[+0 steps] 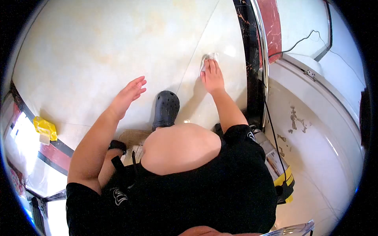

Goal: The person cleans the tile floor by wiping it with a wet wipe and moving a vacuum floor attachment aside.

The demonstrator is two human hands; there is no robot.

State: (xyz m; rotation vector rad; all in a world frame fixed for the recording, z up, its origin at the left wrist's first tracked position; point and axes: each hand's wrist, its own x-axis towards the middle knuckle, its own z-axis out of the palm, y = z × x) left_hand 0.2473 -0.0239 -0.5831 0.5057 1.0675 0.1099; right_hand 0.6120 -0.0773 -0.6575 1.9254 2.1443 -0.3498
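My right hand point(213, 76) lies over a crumpled white cloth point(212, 56) on the pale tiled floor point(118, 43), its fingers pressing the cloth flat near a tile seam. Most of the cloth is hidden beneath the hand. My left hand point(129, 94) hangs in the air over the floor, left of the dark clog point(166, 108) on my foot. Its fingers are apart and nothing is in them.
A yellow packet point(45, 128) sits on the floor at the left. A dark stone edge point(252, 59) and a metal rail point(263, 43) curve along the right. Beyond them are a white panel point(315, 114) with peeling patches and a black cable point(274, 135).
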